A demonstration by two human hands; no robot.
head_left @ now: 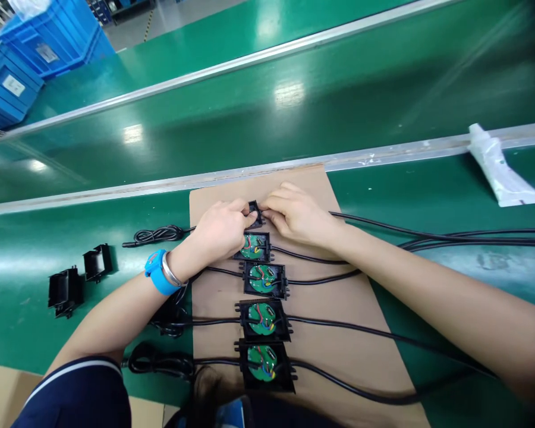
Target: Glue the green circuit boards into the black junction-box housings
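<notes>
Through my remote feed, the farthest black housing (255, 217) lies directly between both hands. My left hand (223, 230) pinches its left side; my right hand (298, 213) bunches its fingertips at the right end, but I can't tell what they grip.

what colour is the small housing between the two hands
The housing is black; it shows best in the head view.

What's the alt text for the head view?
A person's left hand and right hand are at the farthest of five black housings lined up on a cardboard sheet. The four nearer ones hold green circuit boards, and black cables trail off to the right.
</notes>
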